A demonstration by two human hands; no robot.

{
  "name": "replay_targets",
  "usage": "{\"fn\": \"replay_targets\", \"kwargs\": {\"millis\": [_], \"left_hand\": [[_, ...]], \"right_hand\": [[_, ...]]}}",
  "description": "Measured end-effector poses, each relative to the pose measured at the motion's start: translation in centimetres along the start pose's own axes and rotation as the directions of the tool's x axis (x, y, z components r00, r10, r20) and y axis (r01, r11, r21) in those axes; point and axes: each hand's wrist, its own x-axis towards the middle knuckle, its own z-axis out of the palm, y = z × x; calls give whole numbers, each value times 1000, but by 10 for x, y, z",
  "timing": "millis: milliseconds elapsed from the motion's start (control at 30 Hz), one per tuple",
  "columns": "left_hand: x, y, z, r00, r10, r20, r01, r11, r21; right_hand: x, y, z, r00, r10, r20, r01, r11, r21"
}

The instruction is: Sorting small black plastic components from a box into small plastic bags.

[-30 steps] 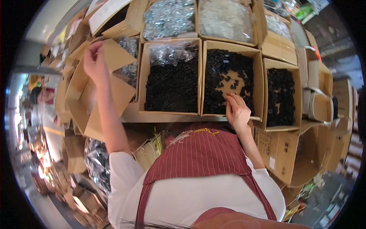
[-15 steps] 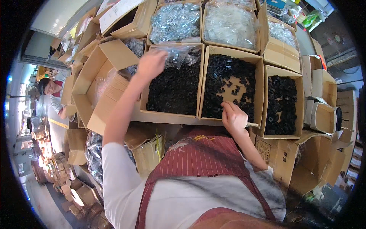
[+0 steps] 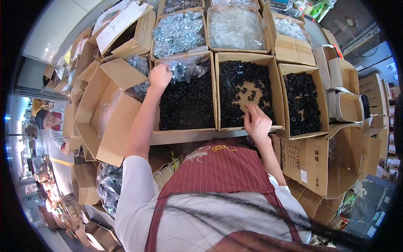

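My left hand [image 3: 160,76] is closed at the upper left of a cardboard box [image 3: 154,126] of small black rings [image 3: 187,105]. Its fingers are beside a clear plastic bag [image 3: 189,66] lying across the far end of that box; what they hold is hidden. My right hand [image 3: 257,122] is above the near side of the neighbouring box [image 3: 278,96], thumb and fingers pinched together. Whatever is between them is too small to make out. Small black angular clips [image 3: 233,90] lie in this box around a bare patch of cardboard.
A box of black round parts [image 3: 301,101] stands to the right. Boxes of bagged silvery parts [image 3: 178,33] and clear bags [image 3: 235,27] sit behind. An open-flapped carton [image 3: 90,109] is at left, another carton [image 3: 323,159] at lower right. A co-worker [image 3: 52,122] is at far left.
The view has shifted, moving the boxes leftward in the picture. My right hand has moved slightly right and farther over the clips. My left hand stays closed beside the plastic bag.
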Motion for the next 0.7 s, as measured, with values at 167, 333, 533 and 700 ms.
{"fn": "replay_targets", "kwargs": {"millis": [167,333,533,700], "left_hand": [[-10,-19,-2,956,-294,12,255,807,-533],[-55,22,-45,956,-286,68,148,271,-951],[-131,87,-80,990,122,69,68,16,-998],[-157,71,-61,979,171,110,100,65,-993]], "right_hand": [[-1,-1,0,992,112,51,-111,994,-12],[4,3,9,967,229,113,-253,918,306],[64,-90,-4,876,7,483,-459,323,828],[77,-94,28,831,-76,551,-479,405,779]]}}
